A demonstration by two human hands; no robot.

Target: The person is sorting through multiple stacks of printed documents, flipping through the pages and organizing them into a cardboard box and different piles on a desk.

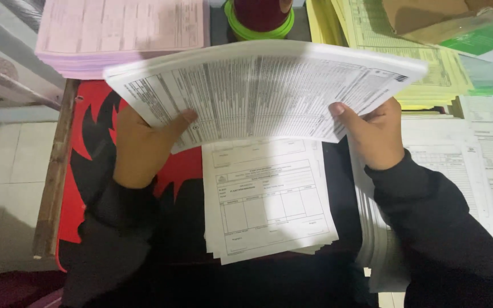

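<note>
My raised sheaf of white forms [263, 94] hides my fingers and the far end of the white stack [269, 199] beneath, while the green-rimmed object [258, 20] is cut off by the far edge.

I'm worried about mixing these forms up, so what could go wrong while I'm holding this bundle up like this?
The white bundle bows between your left hand and right hand, gripped only at its lower corners, so sheets might slide out and fan apart. Any that drop would likely land on the white stack directly below and mix in. The pink stack and yellow stack lie close behind, so a swing of the bundle might disturb them.
</note>
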